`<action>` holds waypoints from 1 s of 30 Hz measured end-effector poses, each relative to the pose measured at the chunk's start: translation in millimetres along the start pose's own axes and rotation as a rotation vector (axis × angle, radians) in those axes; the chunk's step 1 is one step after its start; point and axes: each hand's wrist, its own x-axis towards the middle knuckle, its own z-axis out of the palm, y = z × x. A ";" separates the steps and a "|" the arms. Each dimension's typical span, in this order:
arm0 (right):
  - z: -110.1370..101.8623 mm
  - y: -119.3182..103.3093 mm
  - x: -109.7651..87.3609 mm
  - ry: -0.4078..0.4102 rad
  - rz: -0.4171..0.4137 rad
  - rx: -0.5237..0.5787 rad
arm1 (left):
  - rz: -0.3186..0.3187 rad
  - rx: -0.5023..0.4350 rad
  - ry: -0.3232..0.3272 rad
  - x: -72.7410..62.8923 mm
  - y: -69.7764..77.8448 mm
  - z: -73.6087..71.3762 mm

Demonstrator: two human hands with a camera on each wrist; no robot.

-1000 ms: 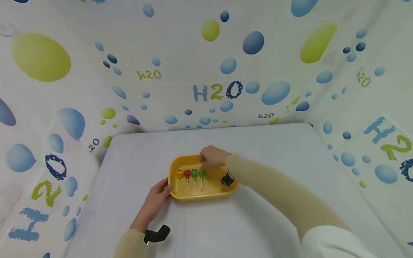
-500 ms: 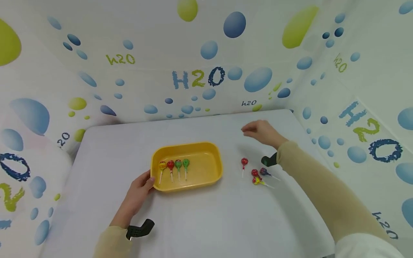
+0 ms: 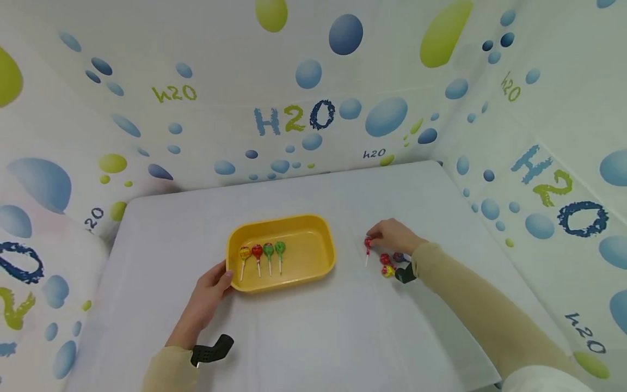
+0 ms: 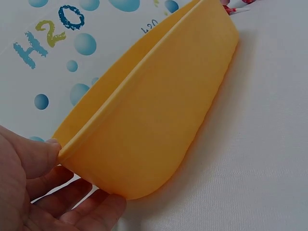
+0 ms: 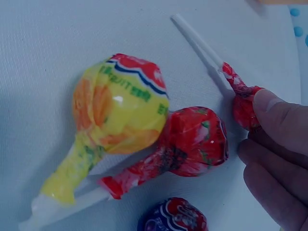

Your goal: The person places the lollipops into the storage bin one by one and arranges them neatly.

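My left hand (image 3: 208,294) grips the left end of a yellow tray (image 3: 308,277); in the left wrist view the thumb lies on the tray's rim and the fingers on its outer wall. Inside the tray lie a yellow lollipop (image 3: 245,252), a red lollipop (image 3: 257,251) and two green ones in a row, sticks towards me. To the right of the tray, my right hand (image 3: 395,236) pinches the head of another red lollipop (image 5: 244,109) between thumb and fingers. Its white stick points away from the hand, close to the cloth.
Beside my right hand lie a yellow lollipop (image 5: 120,103), a red-wrapped one (image 5: 197,142) and a dark purple one (image 5: 173,216), close together. A white cloth (image 3: 303,337) covers the table. Patterned sheets (image 3: 206,125) stand behind and at both sides.
My right hand has left the tray, swung right above the table and come down onto the red lollipop. The left hand stays on the tray. The head view has shifted.
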 end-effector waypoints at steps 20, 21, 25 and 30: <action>-32.5 -18.2 3.6 0.154 -0.115 0.000 | 0.030 -0.038 -0.003 0.1 -1.9 0.6; -40.2 -27.4 4.3 0.171 -0.131 -0.004 | 0.033 -0.038 -0.002 0.0 -1.3 0.7; -60.6 -74.4 11.5 0.187 -0.225 -0.042 | 0.039 -0.034 0.005 -1.7 -0.8 -0.4; -50.3 -129.4 32.6 0.106 -0.347 -0.100 | 0.052 -0.056 0.010 -2.4 -2.4 -1.4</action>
